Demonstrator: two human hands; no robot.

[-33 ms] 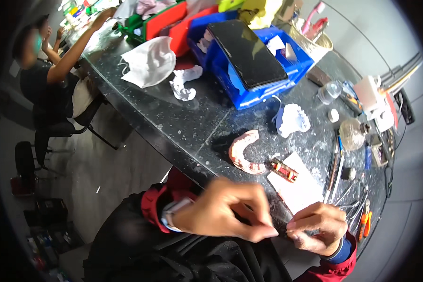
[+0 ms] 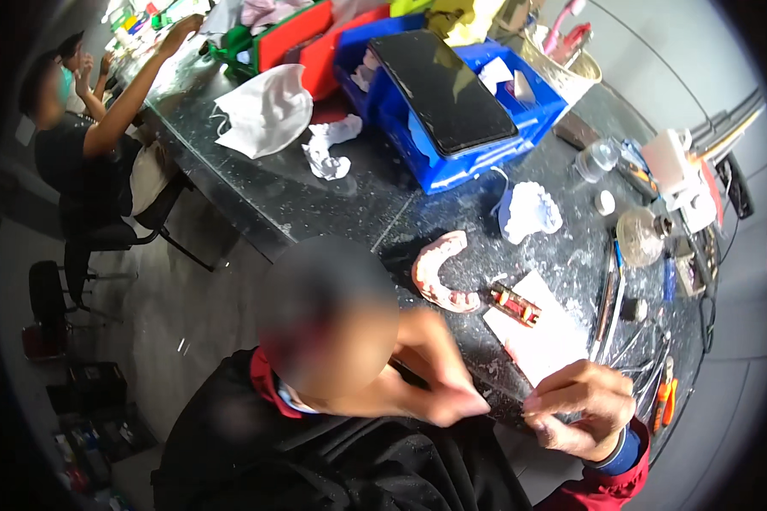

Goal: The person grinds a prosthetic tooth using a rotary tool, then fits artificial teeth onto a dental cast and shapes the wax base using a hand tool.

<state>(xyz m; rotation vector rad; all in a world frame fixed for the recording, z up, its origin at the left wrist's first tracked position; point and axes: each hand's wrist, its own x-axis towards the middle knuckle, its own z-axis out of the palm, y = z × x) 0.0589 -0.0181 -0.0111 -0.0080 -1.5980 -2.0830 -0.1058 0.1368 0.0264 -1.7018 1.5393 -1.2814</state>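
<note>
My left hand (image 2: 435, 375) is over my lap at the table's front edge, thumb and fingertips pressed together and smeared by motion. A blurred round patch hides its wrist and back. Just to the right, my right hand (image 2: 581, 410) pinches with thumb and forefinger. Whatever either pinch holds is too small to make out. A short gap separates the fingertips. Beyond them lie a horseshoe-shaped pink-and-white dental cast (image 2: 435, 277), a small red-and-metal device (image 2: 515, 305) and a white sheet of paper (image 2: 550, 341). A white-and-blue dental cast (image 2: 528, 213) sits farther back.
A black phone (image 2: 443, 94) rests across a blue bin (image 2: 469, 175). Left of it lie a white face mask (image 2: 268, 111) and crumpled paper (image 2: 328, 149). At right are a glass bottle (image 2: 642, 237), slim tools (image 2: 605, 298) and orange-handled pliers (image 2: 666, 400). Another person (image 2: 85, 153) sits at far left.
My left hand has drawn slightly left and up, widening the gap to my right fingertips. The right hand has barely moved. A blurred patch now covers the left wrist.
</note>
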